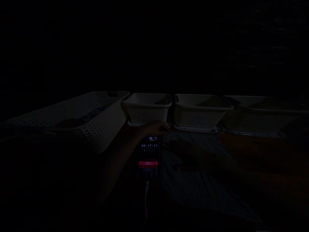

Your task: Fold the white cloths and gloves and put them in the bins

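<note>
The scene is very dark, so fine detail is lost. A patterned cloth (pixel 193 185) lies spread on the table in front of me. My left hand (pixel 156 128) is at the cloth's far left corner, its fingers curled downward; what is between them, if anything, is too dark to see. Over the cloth's left part lies my right hand (pixel 182 153), with its fingers stretched out and the thumb apart. Beneath my left forearm is a phone (pixel 148 154) with a lit timer screen and a pixelated red patch.
A white perforated basket (pixel 103 129) with dark, unclear contents stands at left. Three pale tubs line the back: a left tub (pixel 148 112), a middle tub (pixel 200 117) and a right tub (pixel 258 120). A white cable (pixel 146 193) runs from the phone towards me.
</note>
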A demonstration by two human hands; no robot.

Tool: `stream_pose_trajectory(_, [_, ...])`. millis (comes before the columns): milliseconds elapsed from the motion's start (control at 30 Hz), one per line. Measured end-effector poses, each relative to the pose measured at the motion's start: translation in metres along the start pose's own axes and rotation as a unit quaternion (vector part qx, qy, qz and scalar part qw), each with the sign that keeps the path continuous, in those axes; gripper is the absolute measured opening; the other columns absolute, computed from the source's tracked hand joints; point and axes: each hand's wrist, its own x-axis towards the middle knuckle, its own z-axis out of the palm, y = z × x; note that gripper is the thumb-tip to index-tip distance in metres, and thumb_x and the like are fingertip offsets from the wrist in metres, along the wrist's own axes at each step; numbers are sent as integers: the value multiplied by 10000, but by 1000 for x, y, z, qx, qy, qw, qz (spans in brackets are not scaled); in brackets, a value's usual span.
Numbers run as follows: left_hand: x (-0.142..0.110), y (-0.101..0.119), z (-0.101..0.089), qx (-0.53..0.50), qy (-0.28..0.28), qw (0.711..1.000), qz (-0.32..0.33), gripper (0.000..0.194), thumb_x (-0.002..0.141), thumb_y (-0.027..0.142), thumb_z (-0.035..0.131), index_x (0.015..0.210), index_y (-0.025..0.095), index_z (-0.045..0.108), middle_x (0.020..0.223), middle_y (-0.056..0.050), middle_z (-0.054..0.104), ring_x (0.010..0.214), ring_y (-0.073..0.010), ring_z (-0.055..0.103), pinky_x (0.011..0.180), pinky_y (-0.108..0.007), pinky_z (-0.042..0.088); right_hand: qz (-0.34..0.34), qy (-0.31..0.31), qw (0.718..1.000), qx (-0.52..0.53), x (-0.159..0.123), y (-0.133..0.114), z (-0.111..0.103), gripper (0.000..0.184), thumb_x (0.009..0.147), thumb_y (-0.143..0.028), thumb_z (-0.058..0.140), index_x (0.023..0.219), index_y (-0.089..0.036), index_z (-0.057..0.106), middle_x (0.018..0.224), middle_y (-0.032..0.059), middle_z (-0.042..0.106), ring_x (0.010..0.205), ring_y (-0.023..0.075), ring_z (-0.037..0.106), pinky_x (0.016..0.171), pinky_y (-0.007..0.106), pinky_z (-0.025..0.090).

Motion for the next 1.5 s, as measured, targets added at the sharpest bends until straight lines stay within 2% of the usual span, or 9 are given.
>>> stream_pose_trajectory(133, [1, -2, 1, -11, -2, 1000, 5, 234, 799, 198, 559, 1009, 136, 644, 989, -74, 644, 903, -152, 594, 784, -240, 425, 2, -21, 1000, -11, -1, 2, 3, 780, 796, -540, 475, 1427, -251, 121, 1471, 83, 175, 1352, 240, 133, 1085, 506, 107])
stream_pose_trajectory(233, [2, -4, 1, -19, -4, 1000, 13, 237, 795, 209, 572, 1010, 137, 642, 988, -78, 646, 903, -153, 595, 786, -245, 424, -2, -19, 1000, -3, -1, 1, 3, 800, 787, -539, 490, 1428, -255, 103, 1471, 84, 172, 1352, 247, 130, 1083, 518, 80])
stream_pose_trajectory(333, [1, -5, 1, -23, -2, 1000, 14, 241, 795, 216, 575, 1018, 146, 637, 1002, -80, 645, 911, -155, 594, 789, -257, 427, -13, 13, 1000, 21, 1, -4, -1, 765, 783, -496, 526, 1419, -259, 171, 1449, 75, 256, 1335, 234, 202, 1076, 482, 170])
stream_pose_trajectory(433, [0, -2, 1, -32, -4, 999, 11, 238, 800, 227, 570, 1015, 149, 637, 999, -78, 648, 899, -153, 599, 775, -257, 435, -27, 64, 996, 64, 4, -7, -6, 639, 799, -409, 546, 1373, -254, 314, 1371, 63, 404, 1258, 202, 351, 1023, 404, 307])
stream_pose_trajectory(567, [0, 1, 1, -52, -5, 999, 13, 244, 798, 224, 571, 1010, 125, 637, 985, -86, 654, 879, -152, 608, 759, -251, 442, -23, 113, 988, 107, 3, -6, -6, 260, 831, -307, 521, 1038, -193, 631, 1096, 68, 610, 1029, 163, 534, 879, 326, 429])
stream_pose_trajectory(667, [0, 1, 1, -54, -7, 998, 4, 254, 798, 234, 571, 1017, 122, 636, 992, -90, 652, 883, -158, 609, 752, -249, 443, -1, 134, 983, 122, 1, -5, -3, 196, 821, -293, 540, 924, -176, 659, 1011, 72, 629, 953, 149, 557, 814, 299, 454])
stream_pose_trajectory(900, [1, 0, 0, -21, -10, 1000, 3, 240, 798, 229, 571, 1002, 126, 644, 990, -88, 649, 893, -160, 600, 777, -264, 435, -36, 94, 989, 105, 5, 0, 1, 231, 825, -278, 527, 1009, -187, 632, 1074, 75, 607, 1001, 159, 537, 852, 323, 438])
stream_pose_trajectory(1233, [-1, 3, 0, -19, -5, 1000, -8, 246, 797, 201, 572, 1019, 112, 631, 988, -89, 646, 882, -151, 600, 765, -246, 437, -13, 85, 993, 85, 1, -6, 0, 261, 825, -294, 525, 1059, -230, 624, 1056, 54, 603, 969, 152, 533, 829, 316, 433])
stream_pose_trajectory(1500, [1, -5, 2, 7, -4, 1000, 6, 224, 809, 229, 565, 1012, 162, 634, 1016, -72, 631, 932, -143, 577, 814, -257, 417, -115, 50, 984, 128, 11, -27, -1, 237, 813, -310, 549, 997, -191, 638, 1088, 50, 610, 1044, 143, 513, 896, 301, 405])
